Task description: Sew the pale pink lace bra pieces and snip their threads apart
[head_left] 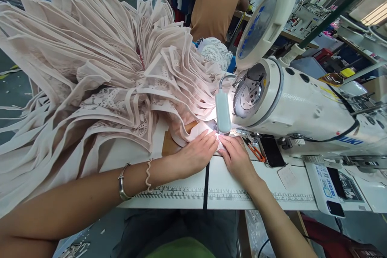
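Note:
Under the head of a white sewing machine (311, 100), a pale pink garment piece (198, 129) lies in bright light on the table. My left hand (198, 151) rests over its near edge, fingers bent and pressed onto the cloth close to the needle area. Just to the right, my right hand (237, 159) pinches the edge of the same piece between thumb and fingers. The fingertips of both hands nearly meet. A small lamp (223, 111) hides the needle and part of the presser foot. The piece runs back into a big pile of pale pink lace garments (105, 60).
Orange-handled thread snips (256, 152) and a black phone (273, 151) lie right of my right hand. A ruler strip (178, 192) runs along the front edge. A control panel (325, 187) sits at the right. Beyond, a person in a brown shirt (214, 0) faces away.

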`<action>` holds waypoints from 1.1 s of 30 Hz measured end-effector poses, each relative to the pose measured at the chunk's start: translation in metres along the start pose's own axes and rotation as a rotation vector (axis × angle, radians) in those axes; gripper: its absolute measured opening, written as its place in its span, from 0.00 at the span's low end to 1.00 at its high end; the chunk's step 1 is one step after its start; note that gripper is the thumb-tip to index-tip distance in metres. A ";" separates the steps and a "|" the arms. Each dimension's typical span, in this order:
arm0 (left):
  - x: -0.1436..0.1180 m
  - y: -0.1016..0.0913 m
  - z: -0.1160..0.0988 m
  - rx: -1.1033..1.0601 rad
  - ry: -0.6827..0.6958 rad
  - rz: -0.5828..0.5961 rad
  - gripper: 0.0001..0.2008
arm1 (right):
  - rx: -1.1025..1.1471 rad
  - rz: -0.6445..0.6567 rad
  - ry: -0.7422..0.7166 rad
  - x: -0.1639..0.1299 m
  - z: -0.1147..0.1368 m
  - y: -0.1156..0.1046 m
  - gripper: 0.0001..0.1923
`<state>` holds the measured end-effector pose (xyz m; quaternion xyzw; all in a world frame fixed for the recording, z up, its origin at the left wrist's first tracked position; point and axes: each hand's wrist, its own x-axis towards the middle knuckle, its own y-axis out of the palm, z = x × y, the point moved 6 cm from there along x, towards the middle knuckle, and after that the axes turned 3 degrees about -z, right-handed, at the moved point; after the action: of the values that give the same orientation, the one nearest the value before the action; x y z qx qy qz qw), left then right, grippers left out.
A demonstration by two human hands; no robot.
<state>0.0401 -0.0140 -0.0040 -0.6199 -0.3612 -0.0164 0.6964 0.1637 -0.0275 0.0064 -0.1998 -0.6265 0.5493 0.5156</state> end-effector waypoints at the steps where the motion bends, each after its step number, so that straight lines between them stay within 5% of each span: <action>1: 0.001 -0.003 0.003 0.003 -0.031 0.001 0.15 | -0.054 0.002 -0.008 0.002 0.002 0.000 0.16; 4: 0.007 -0.011 0.010 0.073 -0.059 0.008 0.13 | -0.263 -0.017 -0.006 0.007 0.006 -0.001 0.15; 8: 0.011 -0.011 0.004 0.072 0.065 -0.004 0.13 | -0.416 -0.016 -0.092 0.009 0.007 0.000 0.17; 13: 0.009 -0.004 -0.006 0.027 0.117 -0.095 0.14 | -0.363 0.052 -0.071 0.008 -0.009 0.007 0.21; 17: 0.007 0.003 -0.008 0.052 0.116 -0.050 0.18 | -0.321 0.056 0.012 0.006 -0.020 0.013 0.22; 33: 0.010 0.000 -0.004 0.057 0.091 -0.093 0.16 | -0.270 0.127 0.140 0.010 -0.022 0.014 0.24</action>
<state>0.0491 -0.0129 0.0010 -0.5809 -0.3578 -0.0666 0.7281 0.1744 -0.0048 -0.0049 -0.3442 -0.6433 0.4762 0.4908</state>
